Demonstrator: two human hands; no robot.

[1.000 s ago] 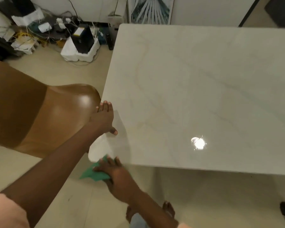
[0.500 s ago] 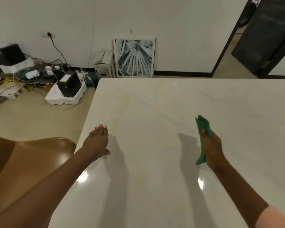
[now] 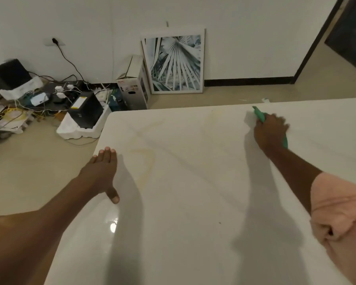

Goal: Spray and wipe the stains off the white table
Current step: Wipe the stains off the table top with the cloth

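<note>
1. The step in hand looks like the wiping one: the right hand (image 3: 270, 128) is curled round a green cloth (image 3: 260, 116) and presses it on the white bench (image 3: 193, 202) close to its far edge. The hand is blurred, which suggests it is moving.
2. The left hand (image 3: 103, 173) lies flat on the bench near its left edge, fingers straight and thumb spread, holding nothing; it seems to brace the person's lean.
3. Faint yellowish ring marks (image 3: 144, 159) show on the bench just right of the left hand, with paler streaks running toward the far left corner. They are well apart from the cloth, so by the look of it they are not yet wiped.
4. The next move probably calls for bringing the cloth across to those marks and rubbing with firm pressure. No spray bottle can be made out; a small white and green thing (image 3: 265, 100) at the far edge is too small to identify.
5. Nothing on the bench blocks the cloth's path; only the braced left hand lies close to the stains.
6. On the floor beyond stand a framed leaf print (image 3: 174, 62) against the wall, a cardboard box (image 3: 132, 91) and a tangle of cables and devices (image 3: 39, 99).
</note>
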